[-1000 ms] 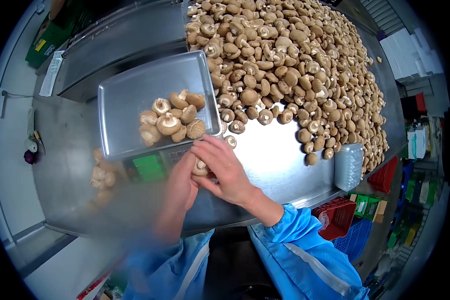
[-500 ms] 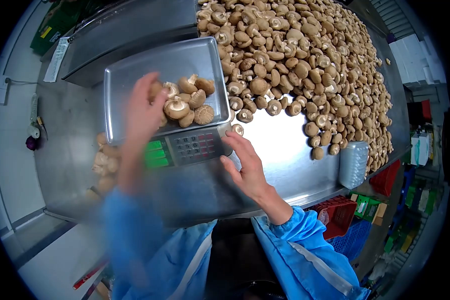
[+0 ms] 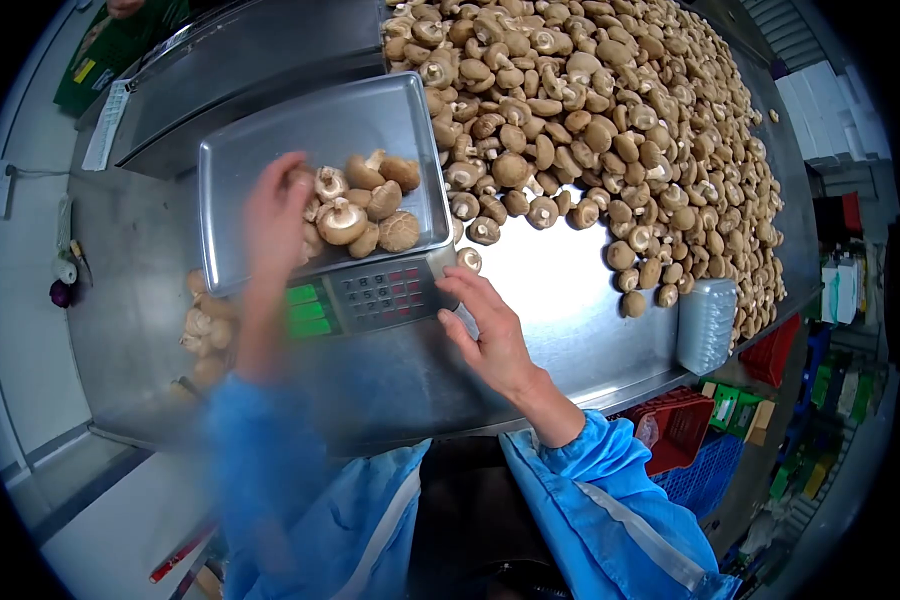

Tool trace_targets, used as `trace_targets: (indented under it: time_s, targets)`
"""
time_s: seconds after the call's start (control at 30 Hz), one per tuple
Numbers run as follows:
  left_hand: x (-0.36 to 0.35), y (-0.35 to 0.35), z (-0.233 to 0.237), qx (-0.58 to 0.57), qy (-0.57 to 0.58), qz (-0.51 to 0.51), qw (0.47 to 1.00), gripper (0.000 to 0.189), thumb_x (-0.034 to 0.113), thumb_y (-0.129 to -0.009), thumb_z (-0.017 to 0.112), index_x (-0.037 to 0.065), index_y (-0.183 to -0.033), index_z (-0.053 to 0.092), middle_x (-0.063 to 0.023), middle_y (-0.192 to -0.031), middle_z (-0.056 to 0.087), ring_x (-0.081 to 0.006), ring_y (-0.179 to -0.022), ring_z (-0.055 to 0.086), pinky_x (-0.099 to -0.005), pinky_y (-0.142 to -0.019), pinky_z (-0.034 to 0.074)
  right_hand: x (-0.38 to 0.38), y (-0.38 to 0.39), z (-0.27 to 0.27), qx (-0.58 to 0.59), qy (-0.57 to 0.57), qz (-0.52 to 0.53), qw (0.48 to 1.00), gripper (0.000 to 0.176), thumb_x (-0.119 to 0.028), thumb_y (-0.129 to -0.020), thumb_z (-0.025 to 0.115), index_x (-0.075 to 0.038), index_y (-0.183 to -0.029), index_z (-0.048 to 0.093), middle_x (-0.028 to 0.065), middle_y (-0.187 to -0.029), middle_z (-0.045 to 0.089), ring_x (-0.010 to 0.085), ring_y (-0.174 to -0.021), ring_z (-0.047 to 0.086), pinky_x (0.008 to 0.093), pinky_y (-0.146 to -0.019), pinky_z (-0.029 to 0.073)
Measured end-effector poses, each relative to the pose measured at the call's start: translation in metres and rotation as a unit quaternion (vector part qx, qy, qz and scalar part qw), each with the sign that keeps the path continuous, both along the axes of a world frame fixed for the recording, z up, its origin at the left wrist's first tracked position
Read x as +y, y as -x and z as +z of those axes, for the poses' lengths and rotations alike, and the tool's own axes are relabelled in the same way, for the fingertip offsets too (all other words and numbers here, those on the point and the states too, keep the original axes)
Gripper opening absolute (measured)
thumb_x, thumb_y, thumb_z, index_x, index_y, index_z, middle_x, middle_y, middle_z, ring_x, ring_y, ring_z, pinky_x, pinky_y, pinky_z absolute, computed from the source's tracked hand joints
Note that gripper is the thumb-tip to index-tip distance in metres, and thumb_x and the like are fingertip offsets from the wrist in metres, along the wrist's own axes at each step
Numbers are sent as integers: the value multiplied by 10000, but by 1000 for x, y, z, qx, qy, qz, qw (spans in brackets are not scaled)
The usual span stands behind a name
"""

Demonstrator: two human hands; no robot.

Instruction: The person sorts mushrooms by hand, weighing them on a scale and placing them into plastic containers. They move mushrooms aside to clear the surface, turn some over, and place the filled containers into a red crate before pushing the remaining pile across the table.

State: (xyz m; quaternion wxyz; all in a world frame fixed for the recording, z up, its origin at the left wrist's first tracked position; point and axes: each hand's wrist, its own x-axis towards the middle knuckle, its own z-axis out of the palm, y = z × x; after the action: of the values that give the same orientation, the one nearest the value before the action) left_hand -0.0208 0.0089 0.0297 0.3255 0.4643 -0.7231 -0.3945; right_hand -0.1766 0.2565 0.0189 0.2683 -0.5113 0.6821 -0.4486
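A metal weighing pan (image 3: 260,140) sits on a digital scale (image 3: 375,290) with a keypad and lit green displays. Several brown shiitake mushrooms (image 3: 342,222) lie in the pan's right part. Over the pan's left part, beside these mushrooms, is my left hand (image 3: 275,215). Motion smears its fingers, and whether they grip a mushroom cannot be made out. At the scale's lower right corner rests my right hand (image 3: 495,340), thumb and fingers apart, holding nothing. Left of the scale, partly behind my left forearm, lies a small group of mushrooms (image 3: 205,325) on the steel table (image 3: 130,290).
A large heap of shiitake mushrooms (image 3: 610,130) covers the table's far right. Clear plastic trays (image 3: 707,325) stand stacked near the right front edge. Below that edge are red (image 3: 678,430) and blue crates (image 3: 705,475). A green crate (image 3: 95,65) is at upper left.
My left hand stays over the pan's left part, its fingers shifted slightly. The whole view has slid a little, moving the scale leftward. My right hand keeps its place beside the scale.
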Motion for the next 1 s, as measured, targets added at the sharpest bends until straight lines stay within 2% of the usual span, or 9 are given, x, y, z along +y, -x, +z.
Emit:
trace_targets:
  time_s: [0.13,0.23,0.4,0.53,0.63,0.73,0.87,0.9,1.0]
  targets:
    - [9,-13,17,253,15,111,961,278,167,-1011,493,-15,-1191,601,-155,-1146,640,-213,-1009,630,-309,-907,498,4,2,-3,-5,-13,-9,1000,344,-74,-894,642,-32,-1229,575,171,-1290,547,357,-1148,574,379,-956,476]
    - [41,-25,29,326,-23,136,935,321,204,-1019,425,-30,-1170,585,-181,-1064,648,-207,-933,636,-296,-786,524,6,4,-7,-10,-7,-20,1000,304,-65,-895,638,-29,-1194,595,168,-1228,585,349,-1102,600,377,-922,491]
    - [149,10,19,318,-305,44,897,373,345,-991,351,46,-879,544,-88,-683,560,-129,-446,466,-240,-400,365,15,11,-15,-38,-26,12,999,168,-59,-885,651,-34,-1051,663,134,-976,674,298,-893,676,356,-768,531]
    - [211,40,-24,337,-519,-121,776,353,328,-1007,322,61,-920,536,-96,-686,546,-116,-455,448,-246,-402,356,32,25,-13,-51,-35,-23,998,125,-52,-874,667,-38,-997,684,110,-880,692,256,-769,690,328,-691,535]
    - [219,69,-34,330,-592,-68,732,343,321,-1021,317,62,-959,533,-109,-776,567,-128,-484,460,-260,-408,365,59,55,-22,-45,-20,-102,994,118,-44,-877,665,-29,-993,685,104,-873,700,223,-741,687,307,-683,534]
    - [219,100,-41,303,-527,-20,794,333,308,-1034,332,51,-1005,542,-123,-874,580,-151,-520,491,-272,-402,372,96,101,-31,36,-10,-178,983,160,-56,-881,669,-23,-1038,673,115,-969,699,224,-878,674,321,-784,524]
    - [218,132,-52,284,-413,-50,864,333,235,-1042,366,32,-1274,492,-150,-1169,561,-218,-908,631,-322,-699,525,161,186,-34,223,-12,-285,932,444,-97,-882,664,-13,-1299,535,200,-1348,523,345,-1266,475,418,-1054,377]
    - [215,135,-58,267,-392,-99,875,400,197,-1025,413,35,-1391,411,-135,-1340,488,-271,-1173,556,-375,-965,472,182,206,-36,288,-56,-318,902,508,-107,-881,664,2,-1344,483,223,-1382,483,367,-1301,438,433,-1080,351]
    - [212,156,-62,166,-167,-130,963,475,191,-991,507,-6,-1408,395,-192,-1394,462,-298,-1281,477,-424,-1062,401,246,250,-45,371,-165,-377,832,653,-154,-869,688,26,-1418,384,265,-1443,400,415,-1360,361,470,-1126,295]
